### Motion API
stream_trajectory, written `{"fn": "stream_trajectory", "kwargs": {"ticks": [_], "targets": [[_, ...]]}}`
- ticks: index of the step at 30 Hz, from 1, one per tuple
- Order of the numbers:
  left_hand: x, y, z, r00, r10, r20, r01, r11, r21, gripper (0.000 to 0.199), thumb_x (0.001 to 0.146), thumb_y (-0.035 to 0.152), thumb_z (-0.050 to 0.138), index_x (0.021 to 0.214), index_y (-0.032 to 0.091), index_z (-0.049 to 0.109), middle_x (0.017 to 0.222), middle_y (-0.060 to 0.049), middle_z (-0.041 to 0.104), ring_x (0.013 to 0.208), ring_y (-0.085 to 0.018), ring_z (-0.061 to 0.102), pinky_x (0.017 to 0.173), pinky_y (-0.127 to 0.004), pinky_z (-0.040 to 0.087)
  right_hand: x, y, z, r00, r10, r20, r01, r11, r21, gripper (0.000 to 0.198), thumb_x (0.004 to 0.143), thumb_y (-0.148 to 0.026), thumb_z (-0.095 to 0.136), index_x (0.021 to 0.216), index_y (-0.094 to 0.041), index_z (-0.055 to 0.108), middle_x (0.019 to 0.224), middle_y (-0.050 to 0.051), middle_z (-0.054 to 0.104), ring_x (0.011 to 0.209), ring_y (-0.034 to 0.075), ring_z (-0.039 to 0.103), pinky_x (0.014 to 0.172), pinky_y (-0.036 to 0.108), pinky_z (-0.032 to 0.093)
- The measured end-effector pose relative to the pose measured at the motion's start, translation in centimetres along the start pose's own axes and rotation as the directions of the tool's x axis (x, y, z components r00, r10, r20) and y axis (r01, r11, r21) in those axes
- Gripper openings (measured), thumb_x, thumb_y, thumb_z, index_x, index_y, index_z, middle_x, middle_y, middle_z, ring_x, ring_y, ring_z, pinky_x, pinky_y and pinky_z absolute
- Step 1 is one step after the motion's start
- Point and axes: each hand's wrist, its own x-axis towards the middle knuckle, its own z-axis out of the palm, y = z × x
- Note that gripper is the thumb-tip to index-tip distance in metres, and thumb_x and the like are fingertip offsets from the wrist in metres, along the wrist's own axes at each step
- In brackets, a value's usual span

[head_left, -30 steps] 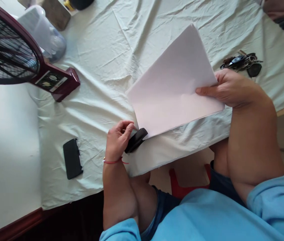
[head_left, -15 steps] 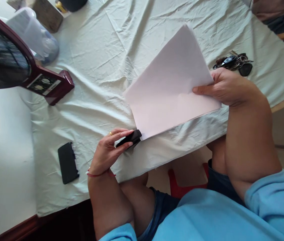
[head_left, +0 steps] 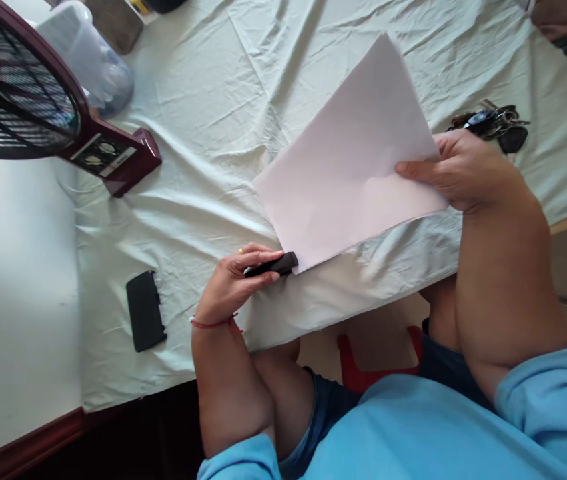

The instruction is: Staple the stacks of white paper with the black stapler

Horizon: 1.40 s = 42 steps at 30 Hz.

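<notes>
**Crumpled cloth (head_left: 203, 153), crisp paper (head_left: 343, 167)**

Going biggest to smallest, clock directions from the middle of the paper. The cloth is pale, thin fabric, wrinkled all over in long soft ridges. Out at 9 there's a fan (head_left: 86, 128), glossy maroon with a rounded dark grille and a blocky foot. The paper is smooth, matte and white, sitting at a slant with a slight buckle near the thumb. Between 9 and 10, a cloudy plastic tub (head_left: 76, 50).

Right hand (head_left: 468, 170), at 3, is pinching the paper's edge, thumb flat on top, other fingers mostly hidden. Left hand (head_left: 233, 280), between 7 and 8, is gripping a stapler (head_left: 286, 263) between thumb and fingers.

At 8 lies a flat black slab (head_left: 146, 312), phone or case, can't tell. The stapler, around 7, is slim and dark, its nose right at the paper's near corner; can't tell if the corner's inside. Between 2 and 3, keys (head_left: 506, 120), a jumble of shiny metal and black plastic. Tiniest: a red string bracelet (head_left: 211, 325) and a gold ring (head_left: 241, 251) on the left.
</notes>
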Motion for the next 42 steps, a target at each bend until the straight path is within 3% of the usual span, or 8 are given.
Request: {"fn": "stream_trajectory", "kwargs": {"ticks": [4,7,11,14,20,29,36,42], "targets": [[-0.2,0.6,1.1,1.000,0.029,-0.007,-0.029,0.998,-0.054,0.032,0.085,0.044,0.103,0.113,0.030,0.099,0.109,-0.010,0.087,0.100,-0.027,0.079,0.087,-0.036,0.063,0.5,0.4,0.8,0.989,-0.108,-0.102,0.115,0.991,0.063,0.018,0.091,-0.022,0.097,0.104,-0.013,0.088,0.108,0.005,0.088,0.084,0.012,0.081,0.084,0.026,0.072],[0.0,0.3,2.3,0.987,0.037,-0.159,-0.047,0.997,-0.058,0.022,0.097,0.048,0.093,0.103,0.027,0.099,0.097,-0.009,0.085,0.090,-0.022,0.076,0.083,-0.032,0.059,1.2,0.9,1.2,0.970,-0.194,-0.146,0.206,0.976,0.069,0.030,0.090,-0.030,0.100,0.112,-0.013,0.088,0.116,0.005,0.089,0.103,0.017,0.086,0.106,0.037,0.074],[1.1,-1.5,3.3,0.805,-0.114,-0.583,-0.058,0.962,-0.268,0.038,0.094,0.061,0.095,0.088,0.023,0.091,0.085,-0.005,0.079,0.075,-0.014,0.064,0.069,-0.024,0.050,2.0,1.6,1.6,0.957,-0.255,-0.141,0.269,0.959,0.090,0.051,0.084,-0.050,0.104,0.117,-0.014,0.087,0.125,0.003,0.088,0.122,0.023,0.086,0.118,0.044,0.070],[2.0,-2.5,3.3,0.717,-0.261,-0.647,-0.114,0.871,-0.477,0.051,0.079,0.069,0.105,0.093,0.023,0.088,0.094,-0.005,0.079,0.080,-0.014,0.066,0.063,-0.021,0.048,2.2,1.7,2.1,0.957,-0.264,-0.122,0.281,0.948,0.147,0.056,0.079,-0.054,0.106,0.115,-0.015,0.087,0.127,0.002,0.088,0.124,0.024,0.086,0.118,0.042,0.070],[2.7,-1.4,3.5,0.813,-0.263,-0.520,-0.107,0.811,-0.576,0.060,0.062,0.063,0.116,0.097,0.023,0.090,0.093,-0.004,0.080,0.072,-0.011,0.064,0.060,-0.019,0.050,1.9,1.3,3.2,0.961,-0.259,-0.101,0.275,0.937,0.216,0.058,0.071,-0.052,0.110,0.111,-0.016,0.087,0.123,-0.001,0.089,0.120,0.023,0.087,0.119,0.042,0.070],[2.5,-0.4,3.9,0.747,-0.304,-0.591,-0.091,0.834,-0.544,0.071,0.055,0.068,0.117,0.064,0.019,0.066,0.061,0.007,0.048,0.050,-0.004,0.036,0.041,-0.016,0.031,2.4,1.9,4.4,0.961,-0.263,-0.084,0.272,0.952,0.137,0.056,0.080,-0.055,0.105,0.106,-0.010,0.084,0.110,0.003,0.089,0.120,0.028,0.087,0.119,0.052,0.070],[2.4,-0.2,3.9,0.784,-0.267,-0.561,-0.109,0.829,-0.548,0.066,0.049,0.062,0.121,0.081,0.019,0.081,0.068,0.005,0.059,0.056,-0.005,0.046,0.046,-0.013,0.040,3.0,2.2,4.1,0.959,-0.264,-0.100,0.278,0.945,0.172,0.063,0.072,-0.061,0.107,0.109,-0.014,0.087,0.117,0.002,0.089,0.129,0.032,0.084,0.123,0.054,0.067],[2.2,-0.2,4.0,0.750,-0.261,-0.607,-0.109,0.857,-0.503,0.076,0.053,0.065,0.119,0.061,0.019,0.059,0.060,0.008,0.044,0.050,-0.003,0.033,0.041,-0.015,0.028,3.0,2.2,4.4,0.958,-0.258,-0.129,0.279,0.940,0.197,0.063,0.068,-0.059,0.109,0.108,-0.016,0.086,0.129,0.000,0.088,0.130,0.029,0.084,0.123,0.045,0.068]]}}
